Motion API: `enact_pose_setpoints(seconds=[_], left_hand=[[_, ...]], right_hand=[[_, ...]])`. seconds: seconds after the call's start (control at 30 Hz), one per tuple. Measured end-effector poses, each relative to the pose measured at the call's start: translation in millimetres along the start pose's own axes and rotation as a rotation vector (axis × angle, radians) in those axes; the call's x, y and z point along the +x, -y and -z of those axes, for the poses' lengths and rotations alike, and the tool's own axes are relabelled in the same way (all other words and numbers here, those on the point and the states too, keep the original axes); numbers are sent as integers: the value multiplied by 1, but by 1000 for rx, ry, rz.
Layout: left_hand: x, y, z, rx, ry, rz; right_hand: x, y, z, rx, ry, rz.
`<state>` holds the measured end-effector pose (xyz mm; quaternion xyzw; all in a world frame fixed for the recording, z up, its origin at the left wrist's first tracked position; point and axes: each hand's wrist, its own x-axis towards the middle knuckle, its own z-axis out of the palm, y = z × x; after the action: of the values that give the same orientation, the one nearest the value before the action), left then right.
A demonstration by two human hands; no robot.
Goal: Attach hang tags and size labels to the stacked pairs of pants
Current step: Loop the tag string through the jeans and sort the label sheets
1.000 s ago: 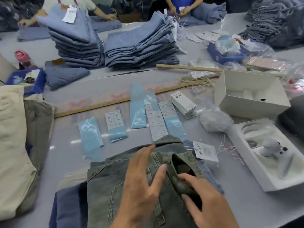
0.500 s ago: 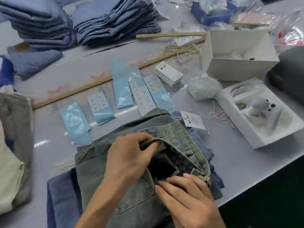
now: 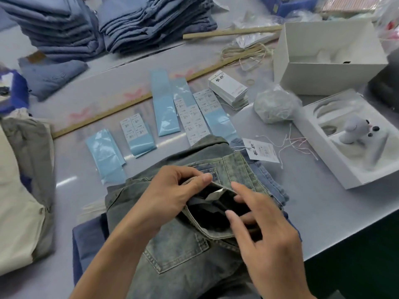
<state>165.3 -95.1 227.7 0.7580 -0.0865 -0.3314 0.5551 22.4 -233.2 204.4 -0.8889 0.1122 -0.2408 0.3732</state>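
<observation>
Grey-green washed jeans (image 3: pixel 179 251) lie on top of a stack of pants in front of me. My left hand (image 3: pixel 170 195) pinches the waistband and holds it open, showing the dark inside and a small white sewn-in label (image 3: pixel 213 194). My right hand (image 3: pixel 265 229) hovers over the opened waistband with fingers loosely spread, gripping nothing. A white hang tag (image 3: pixel 262 152) with string lies on blue jeans just beyond. Blue-backed sheets of size labels (image 3: pixel 192 119) lie in a row farther back, beside a pack of hang tags (image 3: pixel 228 86).
Two tall piles of folded blue jeans (image 3: pixel 151 22) stand at the back. Beige and olive pants (image 3: pixel 19 182) lie at left. White boxes (image 3: pixel 328 55) and a tray with a grey tool (image 3: pixel 354 131) sit at right, near a bundle of strings (image 3: pixel 274 106). A wooden ruler (image 3: pixel 121 106) crosses the table.
My left hand has pulled the waistband further open, exposing the white inner label. My right hand lifted off the waistband and now hovers with spread fingers. The view tilted down.
</observation>
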Motion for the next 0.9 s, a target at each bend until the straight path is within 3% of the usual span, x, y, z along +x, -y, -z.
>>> enact_pose_setpoints(seconds=[0.43,0.67,0.9], left_hand=[[-8,5,7,-12,67,-57],[-8,8,6,12,114,-81],[-9,9,7,-19,100,-76]], right_hand=[[9,-15,-19,30,-80,201],[10,-19,-17,102,-17,116],[11,-25,-15,143,2,150]])
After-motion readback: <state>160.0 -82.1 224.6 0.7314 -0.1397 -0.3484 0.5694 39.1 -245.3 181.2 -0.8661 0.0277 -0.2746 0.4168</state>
